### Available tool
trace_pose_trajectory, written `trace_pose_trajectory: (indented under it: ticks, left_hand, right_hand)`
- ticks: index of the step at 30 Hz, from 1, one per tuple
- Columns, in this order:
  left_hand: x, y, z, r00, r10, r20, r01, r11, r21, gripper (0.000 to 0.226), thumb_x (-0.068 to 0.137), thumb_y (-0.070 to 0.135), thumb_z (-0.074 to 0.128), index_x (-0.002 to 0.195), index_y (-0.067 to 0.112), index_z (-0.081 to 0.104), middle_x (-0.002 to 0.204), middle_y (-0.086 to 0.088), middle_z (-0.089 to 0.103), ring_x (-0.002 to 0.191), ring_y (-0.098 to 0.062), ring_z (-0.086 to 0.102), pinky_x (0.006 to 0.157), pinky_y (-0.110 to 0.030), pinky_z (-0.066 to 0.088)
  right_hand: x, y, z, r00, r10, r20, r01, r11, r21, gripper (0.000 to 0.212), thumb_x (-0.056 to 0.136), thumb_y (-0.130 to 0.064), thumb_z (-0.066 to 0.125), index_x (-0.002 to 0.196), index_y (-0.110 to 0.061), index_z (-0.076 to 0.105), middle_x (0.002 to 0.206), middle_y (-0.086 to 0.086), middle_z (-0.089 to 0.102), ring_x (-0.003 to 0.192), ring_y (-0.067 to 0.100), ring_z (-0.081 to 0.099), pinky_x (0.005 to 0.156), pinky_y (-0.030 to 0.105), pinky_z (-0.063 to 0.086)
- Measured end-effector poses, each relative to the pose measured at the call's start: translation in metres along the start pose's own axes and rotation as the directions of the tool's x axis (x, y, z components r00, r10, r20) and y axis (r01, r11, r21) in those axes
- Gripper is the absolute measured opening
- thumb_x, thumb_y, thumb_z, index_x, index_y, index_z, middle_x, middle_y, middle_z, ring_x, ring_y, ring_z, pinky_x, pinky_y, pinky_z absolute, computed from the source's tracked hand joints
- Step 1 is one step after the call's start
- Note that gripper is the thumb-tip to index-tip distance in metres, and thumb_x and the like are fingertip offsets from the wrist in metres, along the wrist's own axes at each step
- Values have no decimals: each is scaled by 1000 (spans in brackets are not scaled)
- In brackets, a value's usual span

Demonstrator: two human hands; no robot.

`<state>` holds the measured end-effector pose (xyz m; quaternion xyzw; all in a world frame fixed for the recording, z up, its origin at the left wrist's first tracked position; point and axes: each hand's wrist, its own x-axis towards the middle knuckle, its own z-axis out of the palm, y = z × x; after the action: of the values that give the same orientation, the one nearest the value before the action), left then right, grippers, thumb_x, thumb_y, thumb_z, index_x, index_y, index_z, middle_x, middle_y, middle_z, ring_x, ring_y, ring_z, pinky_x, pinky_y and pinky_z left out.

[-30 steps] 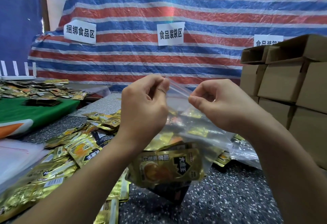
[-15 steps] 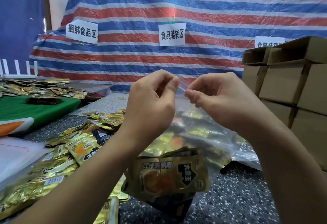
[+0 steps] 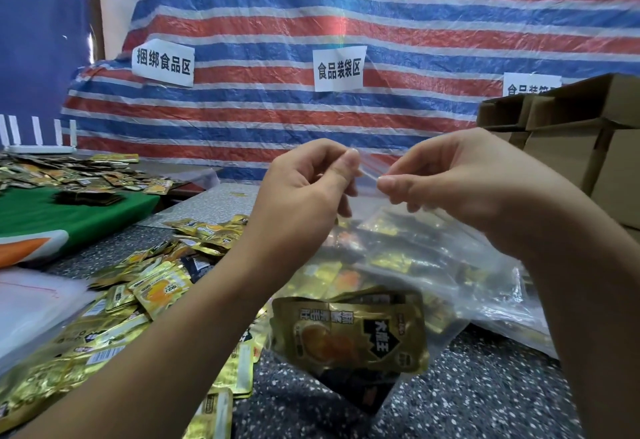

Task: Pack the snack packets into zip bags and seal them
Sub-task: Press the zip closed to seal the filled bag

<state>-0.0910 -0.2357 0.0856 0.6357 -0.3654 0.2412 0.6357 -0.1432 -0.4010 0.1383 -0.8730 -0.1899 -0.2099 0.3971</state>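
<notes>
A clear zip bag [image 3: 370,265] hangs in the air in front of me, with several gold snack packets [image 3: 349,331] lying in its bottom. My left hand [image 3: 304,192] pinches the bag's top strip between thumb and forefinger. My right hand [image 3: 446,179] pinches the same strip just to the right, the two thumbs close together. Loose gold packets [image 3: 138,296] lie heaped on the speckled table [image 3: 467,393] at my left.
Filled clear bags [image 3: 502,286] lie on the table behind the held one. Stacked cardboard boxes [image 3: 588,147] stand at the right. A green mat [image 3: 41,213] with more packets is at the far left. A striped tarp with paper signs hangs behind.
The bag has been lifted a little. My two hands have come closer together along the top strip, from well apart to nearly touching.
</notes>
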Motion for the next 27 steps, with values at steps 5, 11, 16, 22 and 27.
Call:
trace_pose_trajectory:
  ticks: [5, 11, 16, 22, 27]
  left_hand:
    - [-1, 3, 0, 998, 31, -46, -32, 999, -39, 22, 101, 18, 52, 83, 8, 60, 66, -1, 57, 55, -13, 53, 52, -24, 44]
    - [-2, 9, -3, 994, 78, -74, -81, 996, -28, 23, 101, 18, 52, 81, 9, 59, 66, -16, 53, 52, -25, 47, 46, -32, 37]
    - [-4, 10, -4, 983, 166, -79, -158, 982, 100, 24, 102, 18, 51, 83, 7, 58, 66, -21, 49, 52, -33, 41, 45, -41, 34]
    - [-5, 6, 1, 970, 234, -70, -208, 942, 262, 25, 103, 15, 47, 83, 5, 56, 65, -13, 53, 51, -14, 39, 47, -28, 31]
    - [-5, 1, 2, 963, 252, -93, -207, 915, 345, 24, 104, 13, 46, 84, 2, 56, 61, 5, 46, 53, -7, 38, 49, -17, 28]
  right_hand:
    - [7, -14, -9, 999, -9, 33, 10, 999, -47, 17, 57, -47, 78, 68, -35, 78, 61, -7, 71, 54, -1, 61, 52, 12, 45]
    - [10, -23, -9, 998, 19, 66, -17, 999, -37, 25, 50, -48, 78, 67, -30, 79, 60, -6, 70, 52, -2, 58, 49, 9, 43]
    - [9, -28, -8, 994, 51, 97, -45, 997, -68, 27, 51, -52, 77, 70, -32, 79, 66, -6, 73, 58, -1, 62, 59, 17, 47]
    - [8, -25, 1, 997, 63, 48, -59, 995, -82, 9, 77, -36, 80, 73, -28, 79, 68, -6, 74, 58, -1, 62, 54, 13, 46]
    - [8, -23, 6, 997, 72, 25, -70, 993, -92, 4, 79, -36, 79, 76, -34, 77, 69, -9, 74, 59, -1, 63, 61, 20, 46]
